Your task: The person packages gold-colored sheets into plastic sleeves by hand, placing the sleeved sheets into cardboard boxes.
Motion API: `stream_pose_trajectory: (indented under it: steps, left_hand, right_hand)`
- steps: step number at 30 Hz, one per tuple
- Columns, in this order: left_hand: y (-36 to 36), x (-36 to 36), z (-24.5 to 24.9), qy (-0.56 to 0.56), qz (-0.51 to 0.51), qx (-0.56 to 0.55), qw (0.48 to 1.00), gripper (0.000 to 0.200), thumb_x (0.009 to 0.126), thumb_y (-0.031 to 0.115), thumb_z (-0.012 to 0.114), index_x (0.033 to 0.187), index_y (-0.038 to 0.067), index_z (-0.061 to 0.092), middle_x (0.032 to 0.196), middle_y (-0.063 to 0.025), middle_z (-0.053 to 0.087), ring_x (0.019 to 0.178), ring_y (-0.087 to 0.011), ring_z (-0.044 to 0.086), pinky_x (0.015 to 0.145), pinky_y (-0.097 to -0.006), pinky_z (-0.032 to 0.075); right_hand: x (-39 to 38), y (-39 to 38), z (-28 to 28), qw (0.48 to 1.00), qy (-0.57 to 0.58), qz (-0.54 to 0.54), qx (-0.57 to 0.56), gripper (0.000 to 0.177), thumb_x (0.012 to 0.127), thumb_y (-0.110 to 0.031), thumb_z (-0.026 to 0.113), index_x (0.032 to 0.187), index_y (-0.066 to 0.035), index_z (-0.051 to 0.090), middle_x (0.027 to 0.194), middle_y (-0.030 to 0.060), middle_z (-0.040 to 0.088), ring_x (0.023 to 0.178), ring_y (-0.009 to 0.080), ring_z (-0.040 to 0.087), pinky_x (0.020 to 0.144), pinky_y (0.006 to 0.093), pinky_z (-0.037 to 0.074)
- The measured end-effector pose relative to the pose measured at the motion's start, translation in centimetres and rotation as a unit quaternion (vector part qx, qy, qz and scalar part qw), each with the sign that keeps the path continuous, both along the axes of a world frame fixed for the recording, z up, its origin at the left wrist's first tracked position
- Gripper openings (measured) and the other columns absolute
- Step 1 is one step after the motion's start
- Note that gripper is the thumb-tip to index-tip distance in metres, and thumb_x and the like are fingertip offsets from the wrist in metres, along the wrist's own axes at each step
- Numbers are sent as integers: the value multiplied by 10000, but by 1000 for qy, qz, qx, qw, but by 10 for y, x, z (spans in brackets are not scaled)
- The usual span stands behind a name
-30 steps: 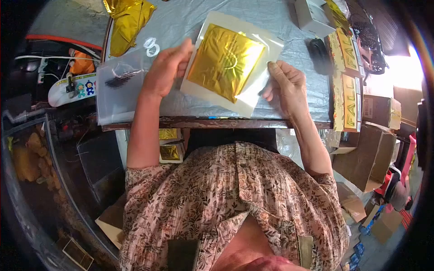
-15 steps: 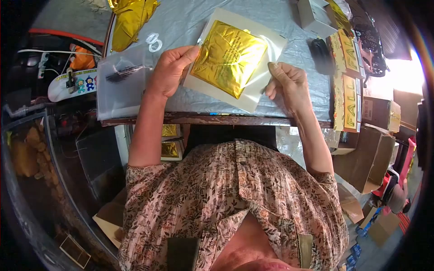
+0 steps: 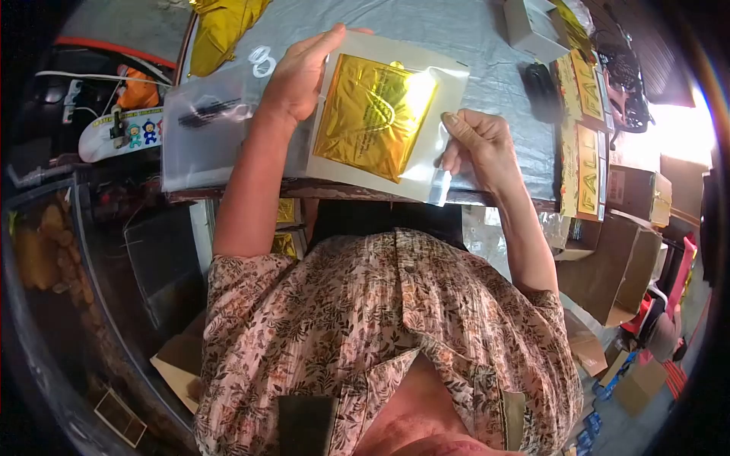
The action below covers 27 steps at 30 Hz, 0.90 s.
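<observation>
Head view: the person's left hand (image 3: pixel 303 74) grips the far-left edge of a clear sleeve (image 3: pixel 441 91), fingers curled over its top. The right hand (image 3: pixel 477 146) pinches the sleeve's right edge, thumb pressed on its face. Inside the sleeve, a gold foil square (image 3: pixel 372 115) sits on white backing. The sleeve is held between both hands, over the near edge of the grey-covered table (image 3: pixel 487 57), its near-right corner overhanging. Just left of the left hand lies a pile of clear plastic bags (image 3: pixel 201 140), with crumpled gold foil (image 3: pixel 220 26) further back. Right of the right hand are a black object (image 3: pixel 540 90) and yellow printed cards (image 3: pixel 587 125).
</observation>
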<state>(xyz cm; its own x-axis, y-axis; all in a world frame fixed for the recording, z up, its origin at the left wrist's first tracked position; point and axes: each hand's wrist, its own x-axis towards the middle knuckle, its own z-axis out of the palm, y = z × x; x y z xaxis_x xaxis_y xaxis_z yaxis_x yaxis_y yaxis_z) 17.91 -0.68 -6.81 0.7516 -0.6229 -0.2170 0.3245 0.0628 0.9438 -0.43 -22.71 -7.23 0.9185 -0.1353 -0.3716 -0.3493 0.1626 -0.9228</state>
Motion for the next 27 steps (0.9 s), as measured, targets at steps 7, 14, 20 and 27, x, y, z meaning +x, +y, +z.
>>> stream_pose_trajectory:
  steps: [7, 14, 20, 27]
  left_hand:
    - [2, 3, -27, 77, 50, -32, 995, 417, 1068, 314, 520, 1293, -10, 654, 1215, -77, 698, 1097, -158, 673, 943, -296, 537]
    - [0, -3, -19, 38, 62, 11, 997, 405, 1049, 317, 554, 1206, -34, 678, 1078, -82, 712, 972, -148, 688, 814, -277, 558]
    - [-8, -6, -19, 48, 45, -20, 998, 415, 1055, 319, 534, 1206, -43, 669, 1117, -89, 712, 950, -143, 683, 842, -316, 558]
    - [-4, 15, -43, 34, 42, 55, 997, 488, 1051, 384, 531, 1313, -15, 633, 1172, -111, 712, 984, -166, 680, 867, -291, 535]
  right_hand:
    - [-1, -3, -4, 999, -7, -9, 30, 283, 1024, -247, 646, 886, -8, 705, 608, 62, 666, 465, 99, 597, 427, 211, 433]
    - [6, -9, 7, 998, -31, 5, -52, 298, 1034, -272, 627, 920, -4, 695, 652, 44, 654, 484, 99, 607, 432, 213, 435]
    - [11, -14, -2, 998, -30, -50, 6, 311, 1040, -278, 606, 920, -4, 695, 690, 45, 663, 519, 96, 613, 465, 225, 454]
    - [14, -23, -14, 998, -15, -56, 12, 290, 1043, -256, 598, 901, -23, 696, 687, 43, 670, 518, 89, 600, 475, 209, 426]
